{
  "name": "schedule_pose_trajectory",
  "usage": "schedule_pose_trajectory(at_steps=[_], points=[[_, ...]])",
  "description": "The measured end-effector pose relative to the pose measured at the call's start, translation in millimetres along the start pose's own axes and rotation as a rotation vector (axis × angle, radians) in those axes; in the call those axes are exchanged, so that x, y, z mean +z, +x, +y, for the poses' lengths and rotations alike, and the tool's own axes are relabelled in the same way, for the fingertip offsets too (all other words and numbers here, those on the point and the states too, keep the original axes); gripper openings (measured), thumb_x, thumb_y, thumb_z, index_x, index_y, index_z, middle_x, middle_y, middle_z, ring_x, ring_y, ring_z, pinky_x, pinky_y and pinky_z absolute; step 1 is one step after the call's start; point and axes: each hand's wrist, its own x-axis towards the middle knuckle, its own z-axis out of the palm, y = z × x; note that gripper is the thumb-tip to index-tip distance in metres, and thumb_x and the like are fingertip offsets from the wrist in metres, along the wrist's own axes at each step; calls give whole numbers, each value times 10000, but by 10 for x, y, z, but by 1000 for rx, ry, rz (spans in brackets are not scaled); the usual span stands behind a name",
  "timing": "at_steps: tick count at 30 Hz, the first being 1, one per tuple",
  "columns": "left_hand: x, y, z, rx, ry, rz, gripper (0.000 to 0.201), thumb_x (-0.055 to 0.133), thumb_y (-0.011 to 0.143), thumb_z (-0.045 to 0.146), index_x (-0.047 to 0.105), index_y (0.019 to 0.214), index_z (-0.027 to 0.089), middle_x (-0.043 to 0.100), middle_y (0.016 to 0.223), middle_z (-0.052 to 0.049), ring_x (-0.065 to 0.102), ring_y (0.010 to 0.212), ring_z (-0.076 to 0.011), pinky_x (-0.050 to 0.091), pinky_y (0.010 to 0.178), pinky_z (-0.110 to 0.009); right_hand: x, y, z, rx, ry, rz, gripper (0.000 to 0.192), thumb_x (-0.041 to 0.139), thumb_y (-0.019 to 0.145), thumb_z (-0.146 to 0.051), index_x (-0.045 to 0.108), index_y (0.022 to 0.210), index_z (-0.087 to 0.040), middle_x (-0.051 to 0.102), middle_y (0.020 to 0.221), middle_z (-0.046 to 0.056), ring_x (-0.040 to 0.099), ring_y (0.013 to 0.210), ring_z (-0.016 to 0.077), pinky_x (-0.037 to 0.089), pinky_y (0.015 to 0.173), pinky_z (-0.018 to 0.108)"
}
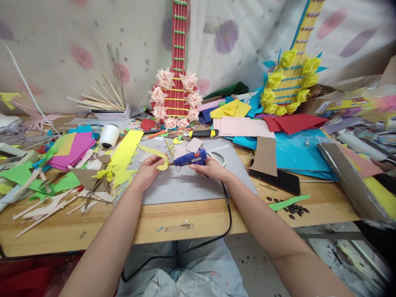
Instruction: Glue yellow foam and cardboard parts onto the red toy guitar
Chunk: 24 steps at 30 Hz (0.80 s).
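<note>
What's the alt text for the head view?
A person's right hand holds a blue glue gun, nozzle toward a curled yellow strip in the left hand, above a gray cutting mat. Colored scraps clutter the wooden table; a flower-trimmed red model guitar and yellow model guitar stand behind.

From far away, I look down on a wooden table [148, 218]. A gray cutting mat [185, 189] lies flat on it. To my right sit a black phone [289, 181], small dark beads [299, 213] and a green paper strip [291, 202]. To my left lie long, pale paper scraps [49, 209].
</note>
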Motion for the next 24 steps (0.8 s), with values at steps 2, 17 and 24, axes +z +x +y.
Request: schedule_pose_trajectory(at_steps=[2,17,24], points=[[1,3,-4,8,2,-1,357,794,527,277,705,850,153,679,824,-52,616,740,-160,485,688,-290,-1,-1,-6,5,5,3,398,619,672,-581,568,746,-193,500,516,-31,436,440,93,361,440,235],[-16,3,-14,-11,31,-25,381,802,523,303,710,860,151,686,788,-51,618,701,-157,498,743,-331,10,47,30,-28,53,64,388,623,686,-566,598,791,-193,525,550,-16,433,433,87,354,414,221],[-17,-2,-17,-27,8,-43,355,800,533,279,711,852,152,689,769,-42,618,688,-149,491,740,-308,14,72,70,-47,63,73,420,615,676,-595,599,819,-199,529,569,-12,438,436,91,358,409,227]])
